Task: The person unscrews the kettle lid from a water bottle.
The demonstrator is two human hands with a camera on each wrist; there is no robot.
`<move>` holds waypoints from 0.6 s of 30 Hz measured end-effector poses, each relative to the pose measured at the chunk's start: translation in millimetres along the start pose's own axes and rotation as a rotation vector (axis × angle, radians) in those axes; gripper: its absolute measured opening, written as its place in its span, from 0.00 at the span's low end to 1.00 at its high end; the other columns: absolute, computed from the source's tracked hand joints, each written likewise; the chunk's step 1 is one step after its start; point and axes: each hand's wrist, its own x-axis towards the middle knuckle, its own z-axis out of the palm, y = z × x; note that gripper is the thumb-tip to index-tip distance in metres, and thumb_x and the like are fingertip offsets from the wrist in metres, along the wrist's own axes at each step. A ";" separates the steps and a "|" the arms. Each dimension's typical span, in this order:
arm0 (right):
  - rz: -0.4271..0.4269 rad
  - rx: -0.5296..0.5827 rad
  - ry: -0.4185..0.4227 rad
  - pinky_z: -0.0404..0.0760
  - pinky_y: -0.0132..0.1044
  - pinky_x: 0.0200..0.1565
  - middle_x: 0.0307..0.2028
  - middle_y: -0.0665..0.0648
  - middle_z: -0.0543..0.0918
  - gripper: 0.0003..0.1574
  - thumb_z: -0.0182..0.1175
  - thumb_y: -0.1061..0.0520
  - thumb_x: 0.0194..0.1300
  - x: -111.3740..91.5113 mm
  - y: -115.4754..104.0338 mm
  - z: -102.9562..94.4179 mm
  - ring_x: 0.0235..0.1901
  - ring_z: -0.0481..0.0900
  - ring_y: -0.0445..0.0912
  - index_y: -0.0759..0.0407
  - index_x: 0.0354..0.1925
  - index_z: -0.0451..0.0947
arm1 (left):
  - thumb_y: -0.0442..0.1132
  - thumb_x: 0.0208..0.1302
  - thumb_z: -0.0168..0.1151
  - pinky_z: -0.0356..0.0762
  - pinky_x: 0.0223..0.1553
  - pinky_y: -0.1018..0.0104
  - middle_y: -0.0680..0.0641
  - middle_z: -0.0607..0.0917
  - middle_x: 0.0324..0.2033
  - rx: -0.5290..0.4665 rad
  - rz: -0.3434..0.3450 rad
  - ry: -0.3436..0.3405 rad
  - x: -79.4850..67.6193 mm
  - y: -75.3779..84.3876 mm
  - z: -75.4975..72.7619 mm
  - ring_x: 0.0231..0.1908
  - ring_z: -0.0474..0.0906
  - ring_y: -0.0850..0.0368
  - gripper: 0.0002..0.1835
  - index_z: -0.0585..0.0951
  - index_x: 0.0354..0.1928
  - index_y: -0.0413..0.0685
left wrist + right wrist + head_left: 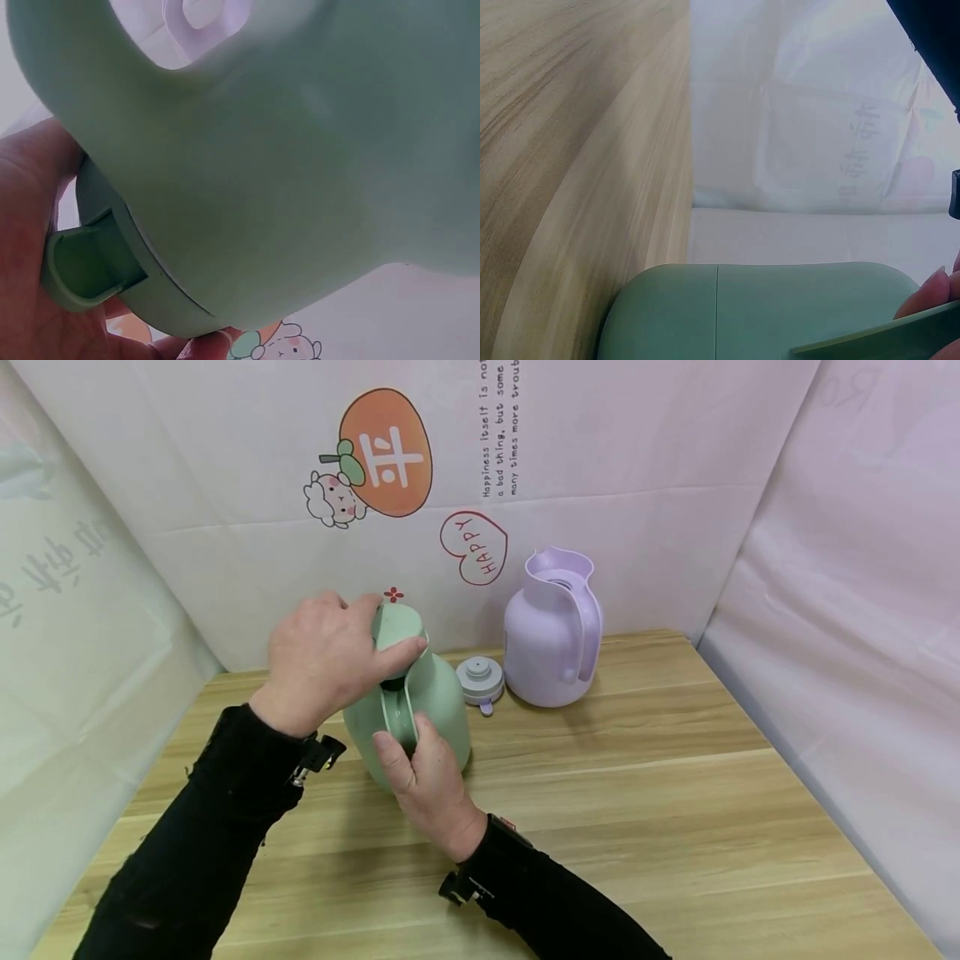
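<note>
A green thermos jug [448, 714] stands on the wooden table, left of the middle. My left hand [322, 652] grips its green lid [397, 623] from the left, the thumb lying across the near side. In the left wrist view a raised lever [64, 274] sticks out of the lid beside the palm. My right hand [435, 785] holds the jug's handle [397, 714] low down, thumb on the left of it. Only fingertips [926, 296] by the handle show in the right wrist view, next to the jug's body [780, 307].
A lilac jug [536, 647] without a lid stands at the back, its handle facing forward. Beside it on the left lies a grey round stopper [480, 677] with a small lilac tab. Printed white sheeting [637, 460] hangs behind and at both sides of the table [637, 827].
</note>
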 end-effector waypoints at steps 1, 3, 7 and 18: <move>0.000 0.004 -0.002 0.73 0.30 0.34 0.29 0.50 0.69 0.15 0.49 0.50 0.83 -0.1 -0.2 0.0 0.29 0.71 0.40 0.62 0.51 0.68 | 0.77 0.60 0.56 0.74 0.21 0.50 0.40 0.78 0.29 -0.001 -0.002 0.002 0.3 0.1 -0.3 0.32 0.78 0.43 0.41 0.84 0.54 0.47; -0.002 0.006 -0.001 0.73 0.30 0.34 0.29 0.50 0.69 0.15 0.49 0.49 0.83 -0.1 -0.2 0.1 0.29 0.71 0.40 0.62 0.51 0.68 | 0.77 0.61 0.55 0.75 0.21 0.49 0.39 0.79 0.30 -0.005 -0.003 0.006 0.7 -0.3 -1.0 0.33 0.78 0.43 0.41 0.84 0.56 0.49; -0.007 0.008 -0.001 0.73 0.30 0.33 0.28 0.50 0.69 0.15 0.50 0.49 0.83 0.1 -0.3 0.5 0.28 0.71 0.39 0.62 0.51 0.68 | 0.78 0.61 0.55 0.77 0.23 0.48 0.38 0.81 0.34 -0.026 -0.007 0.021 0.7 -2.4 -3.0 0.36 0.80 0.42 0.43 0.83 0.63 0.52; 0.002 0.008 0.020 0.77 0.31 0.36 0.30 0.50 0.72 0.17 0.51 0.48 0.82 0.1 -1.5 1.3 0.31 0.74 0.39 0.62 0.51 0.70 | 0.76 0.67 0.51 0.77 0.39 0.41 0.37 0.85 0.49 -0.289 -0.047 0.094 -3.3 -19.1 -11.7 0.49 0.79 0.40 0.43 0.79 0.67 0.49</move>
